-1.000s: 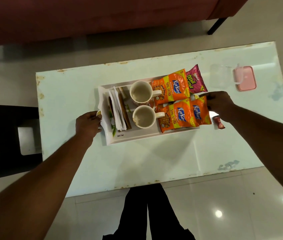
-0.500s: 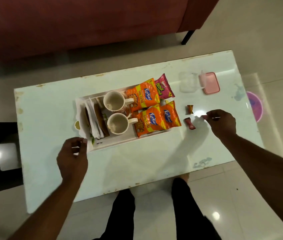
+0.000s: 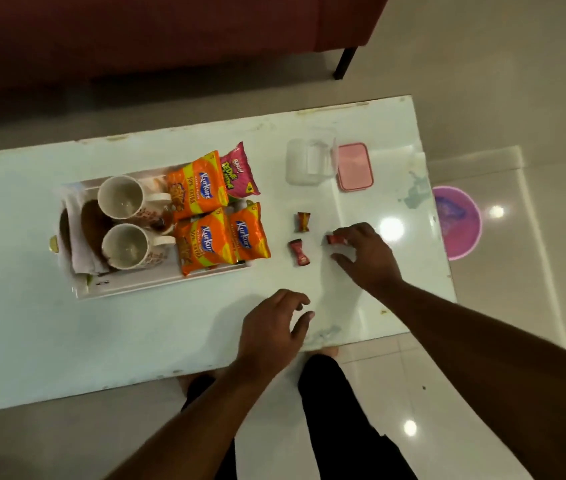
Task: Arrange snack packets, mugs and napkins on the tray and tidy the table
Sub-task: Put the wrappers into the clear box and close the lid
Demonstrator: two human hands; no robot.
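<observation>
1. Worktop (image 3: 32, 323): white, glossy, rectangular, with chipped edges and light glare to the right of the tray.
2. Tray (image 3: 156, 285): white, rectangular, with a raised rim.
3. In the tray's left end are folded white napkins (image 3: 80, 251), soft and crumpled. Beside them, mid-tray, stand two round cream mugs (image 3: 123, 202) (image 3: 129, 245), upright, handles pointing right. The print on their sides is too blurred to read.
4. In the tray's right end lie three orange Kurkure packets (image 3: 198, 195), shiny foil, flat and overlapping. A pink packet (image 3: 240, 173) sits at the far right corner, hanging over the rim.
5. Right of the tray, on the worktop, are two twist-wrapped sweets (image 3: 303, 221) (image 3: 299, 251), lying apart.
6. Right hand (image 3: 368, 258): right of the tray, past those sweets. Its curled fingertips grip a red-wrapped sweet (image 3: 335, 240), thumb spread below. Whether the sweet is lifted cannot be told.
7. Left hand (image 3: 271, 327): near and to the right of the tray's front corner, fingers loosely curled, holding nothing.
8. Far right of the tray are a clear plastic tub (image 3: 305, 162), faint against the white worktop, and a pink lid (image 3: 356, 167) touching it.
9. Pink bin (image 3: 458, 223): on the floor, partly hidden by the worktop edge.
</observation>
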